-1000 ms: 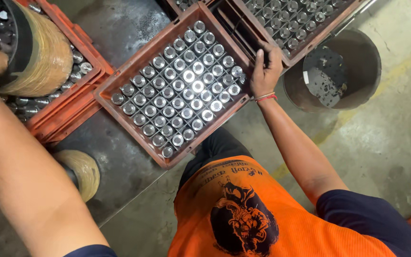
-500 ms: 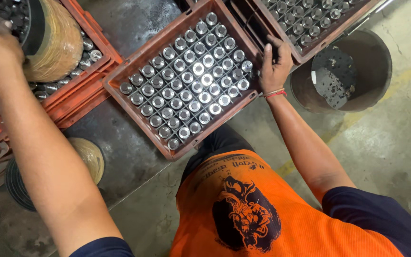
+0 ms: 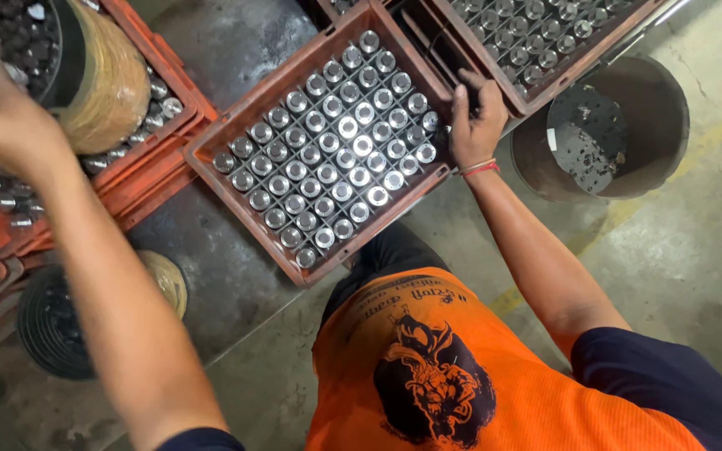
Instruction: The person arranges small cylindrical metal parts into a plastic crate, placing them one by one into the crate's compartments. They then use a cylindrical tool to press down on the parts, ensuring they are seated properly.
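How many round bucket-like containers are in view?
3: a dark bucket right of the right hand, a tape-wrapped one top left, a black ribbed one lower left. Others may be hidden.

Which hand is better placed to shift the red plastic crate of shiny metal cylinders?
Right. The right hand already grips the red plastic crate at its far edge; the left hand is raised by the tape-wrapped bucket.

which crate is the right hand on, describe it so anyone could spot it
Start at the orange shirt at the bottom; the crate sits just above it, mid-frame and turned diamond-wise. The right hand rests on its right edge, beside the dark bucket. Unlike the crates around it, it shows whole, packed with neat rows of shiny metal cylinders.
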